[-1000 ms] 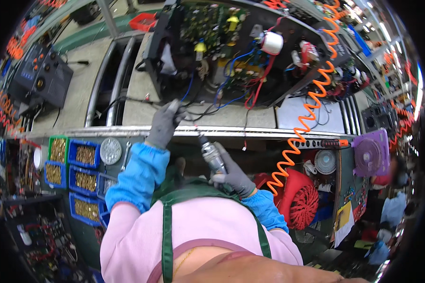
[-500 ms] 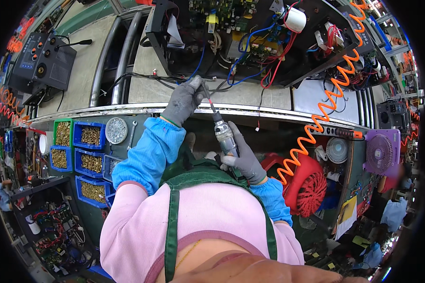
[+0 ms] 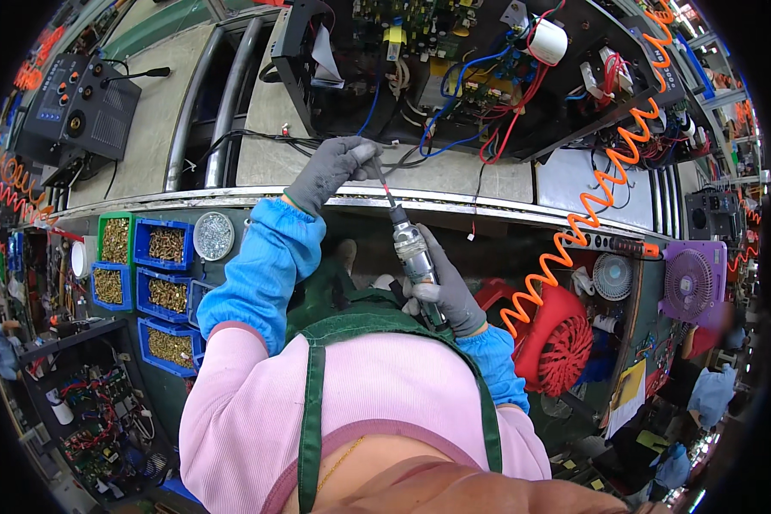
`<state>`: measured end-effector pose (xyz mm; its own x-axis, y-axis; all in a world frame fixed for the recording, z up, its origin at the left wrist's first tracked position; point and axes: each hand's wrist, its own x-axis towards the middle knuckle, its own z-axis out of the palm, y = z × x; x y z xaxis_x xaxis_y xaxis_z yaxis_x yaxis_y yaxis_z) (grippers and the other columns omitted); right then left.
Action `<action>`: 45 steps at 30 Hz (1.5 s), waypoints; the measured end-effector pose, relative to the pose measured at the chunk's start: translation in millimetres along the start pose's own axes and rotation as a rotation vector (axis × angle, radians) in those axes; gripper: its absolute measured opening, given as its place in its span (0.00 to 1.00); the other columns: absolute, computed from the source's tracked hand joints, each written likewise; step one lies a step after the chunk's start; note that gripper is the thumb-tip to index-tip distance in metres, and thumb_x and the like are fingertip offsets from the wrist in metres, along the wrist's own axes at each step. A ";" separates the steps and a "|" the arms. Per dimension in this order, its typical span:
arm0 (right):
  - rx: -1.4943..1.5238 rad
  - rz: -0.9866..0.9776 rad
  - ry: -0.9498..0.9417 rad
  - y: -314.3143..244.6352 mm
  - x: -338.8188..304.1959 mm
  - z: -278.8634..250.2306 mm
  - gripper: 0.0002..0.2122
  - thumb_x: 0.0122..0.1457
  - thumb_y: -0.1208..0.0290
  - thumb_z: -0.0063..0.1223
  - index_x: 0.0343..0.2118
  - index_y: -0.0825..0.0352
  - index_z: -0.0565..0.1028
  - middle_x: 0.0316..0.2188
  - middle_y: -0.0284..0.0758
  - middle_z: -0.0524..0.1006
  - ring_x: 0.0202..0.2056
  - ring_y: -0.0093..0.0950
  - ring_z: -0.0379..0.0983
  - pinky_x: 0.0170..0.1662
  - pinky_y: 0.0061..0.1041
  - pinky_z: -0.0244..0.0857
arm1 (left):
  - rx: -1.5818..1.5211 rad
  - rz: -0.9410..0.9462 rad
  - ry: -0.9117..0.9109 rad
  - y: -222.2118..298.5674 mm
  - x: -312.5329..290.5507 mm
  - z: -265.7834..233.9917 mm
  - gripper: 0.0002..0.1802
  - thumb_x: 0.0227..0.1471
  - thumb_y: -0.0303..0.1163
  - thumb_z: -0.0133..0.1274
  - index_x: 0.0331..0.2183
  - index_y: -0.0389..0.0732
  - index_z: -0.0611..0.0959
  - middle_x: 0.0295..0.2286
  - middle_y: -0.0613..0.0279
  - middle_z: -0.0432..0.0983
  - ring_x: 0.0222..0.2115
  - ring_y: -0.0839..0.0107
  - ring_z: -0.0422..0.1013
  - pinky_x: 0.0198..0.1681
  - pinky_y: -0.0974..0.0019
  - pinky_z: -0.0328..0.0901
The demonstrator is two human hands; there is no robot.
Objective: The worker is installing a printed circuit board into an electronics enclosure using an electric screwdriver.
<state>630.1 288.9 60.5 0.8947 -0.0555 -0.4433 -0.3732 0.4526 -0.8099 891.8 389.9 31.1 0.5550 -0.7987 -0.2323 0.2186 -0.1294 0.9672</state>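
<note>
My right hand [image 3: 451,295], in a grey glove, is wrapped round a metal-bodied power screwdriver [image 3: 415,255] that points up and away from me. Its long thin bit [image 3: 389,192] has a reddish band. At the tip of that bit, my gloved left hand [image 3: 332,172] is closed in a pinch; whatever its fingers hold is hidden. Both hands are by the near edge of the conveyor bench [image 3: 270,176]. Just beyond them stands an open black machine casing [image 3: 488,146] with circuit boards and blue and red wires. Dark cables [image 3: 295,142] lie in front of it.
At left, blue bins [image 3: 164,265] and a green bin [image 3: 128,218] hold brass-coloured parts beside a round dish [image 3: 213,236] of small silvery pieces. An orange coiled hose [image 3: 584,214] crosses the right side above a red stool [image 3: 561,334]. A finished-looking dark unit [image 3: 86,111] stands far left.
The screwdriver in my right hand has shifted slightly right and toward me. My left hand has moved slightly left and away, still pinched at the bit's tip; its sleeve now covers a wrench.
</note>
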 end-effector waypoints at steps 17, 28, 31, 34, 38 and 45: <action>-0.044 -0.230 0.200 -10.7 70.8 19.4 0.47 0.39 0.72 0.53 0.66 0.58 0.44 0.33 0.41 0.71 0.25 0.25 0.72 0.27 0.24 0.71 | -0.674 0.094 0.215 15.7 54.0 -5.9 0.13 0.58 0.32 0.46 0.42 0.35 0.75 0.37 0.57 0.75 0.38 0.65 0.74 0.40 0.65 0.70; -0.020 -0.303 0.235 -45.6 113.0 48.0 0.45 0.41 0.74 0.53 0.65 0.59 0.45 0.33 0.40 0.71 0.24 0.26 0.72 0.27 0.26 0.73 | 1.454 0.161 0.356 29.8 105.6 -32.5 0.28 0.54 0.52 0.43 0.55 0.57 0.68 0.57 0.68 0.61 0.54 0.65 0.63 0.53 0.58 0.61; -0.073 -0.355 0.260 -46.3 129.2 47.3 0.43 0.44 0.73 0.54 0.65 0.62 0.45 0.43 0.44 0.69 0.22 0.26 0.72 0.24 0.23 0.69 | 1.496 0.153 0.345 26.1 109.3 -31.0 0.27 0.53 0.50 0.45 0.54 0.55 0.69 0.55 0.64 0.63 0.51 0.63 0.65 0.51 0.55 0.62; -0.072 -0.361 0.267 -48.2 140.6 47.8 0.41 0.44 0.72 0.52 0.65 0.62 0.47 0.39 0.40 0.69 0.30 0.26 0.73 0.26 0.26 0.73 | 1.467 0.141 0.398 22.9 114.3 -33.0 0.27 0.52 0.48 0.48 0.53 0.51 0.70 0.53 0.58 0.65 0.49 0.59 0.67 0.49 0.53 0.64; -0.050 -0.401 0.247 -51.9 147.6 51.6 0.41 0.45 0.71 0.53 0.64 0.62 0.48 0.39 0.40 0.69 0.30 0.26 0.73 0.25 0.24 0.72 | 1.463 0.403 0.473 4.1 126.3 -44.1 0.28 0.50 0.48 0.50 0.52 0.49 0.71 0.51 0.54 0.66 0.47 0.57 0.68 0.47 0.51 0.64; -0.066 -0.407 0.251 -54.7 156.3 48.0 0.41 0.46 0.72 0.53 0.65 0.61 0.48 0.38 0.39 0.69 0.29 0.26 0.73 0.24 0.24 0.72 | 1.278 0.414 0.499 9.6 112.6 -39.3 0.26 0.49 0.41 0.52 0.51 0.47 0.72 0.49 0.54 0.68 0.46 0.57 0.69 0.45 0.55 0.66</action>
<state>802.1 298.3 53.9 0.8875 -0.4331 -0.1574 -0.0270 0.2921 -0.9560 987.9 321.9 10.2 0.6763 -0.6576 0.3321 -0.7361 -0.5863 0.3381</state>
